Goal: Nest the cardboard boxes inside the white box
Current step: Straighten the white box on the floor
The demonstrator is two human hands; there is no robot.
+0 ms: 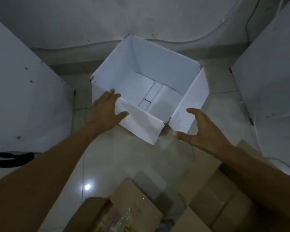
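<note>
The white box (pixel 151 59) stands open on the tiled floor, and nothing lies inside it. Its near flap (pixel 141 124) and right flap (pixel 191 101) are folded outward. My left hand (pixel 104 111) rests at the near-left corner, fingers spread, with the thumb lying on the near flap. My right hand (pixel 206 131) hovers open beside the end of the right flap, thumb and fingers apart, holding nothing. Brown cardboard boxes (pixel 137 198) (pixel 216 203) sit close to me at the bottom of the view, partly under my right forearm.
White panels stand on the left (pixel 23 97) and on the right (pixel 271 72) of the box. A black item (pixel 10 159) lies at the left edge. A cable (pixel 157 39) runs along the grey wall behind. Glossy floor tiles (pixel 124 161) lie between me and the box.
</note>
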